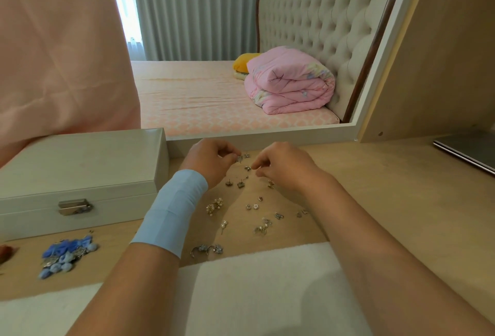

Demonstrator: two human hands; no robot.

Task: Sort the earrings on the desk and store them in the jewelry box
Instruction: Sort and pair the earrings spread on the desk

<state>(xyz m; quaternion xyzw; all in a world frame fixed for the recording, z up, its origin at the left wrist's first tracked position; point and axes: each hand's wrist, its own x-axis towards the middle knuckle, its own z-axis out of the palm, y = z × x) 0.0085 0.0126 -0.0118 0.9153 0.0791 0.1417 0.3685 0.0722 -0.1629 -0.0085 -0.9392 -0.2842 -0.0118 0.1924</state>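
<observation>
Both hands work at the table's (375,188) far edge: left hand (211,160) pinches a small earring (239,159), right hand (281,165) curls its fingertips over another, grip unclear. Left of them, the shut jewelry box (80,169) lies lengthwise, clasp facing the camera. Scattered earrings (257,217), too small to distinguish, lie between the forearms.

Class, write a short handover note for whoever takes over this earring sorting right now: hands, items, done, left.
Left hand: pinch grip on a small stud earring.
Right hand: fingertips closing at another stud; grip unclear.
Jewelry box: latched shut, left of the hands.
Earrings lie in loose pairs on the desk; blue flower earrings sit in front of the box.
Done: partly paired.
Left: open box, store everything.
</observation>
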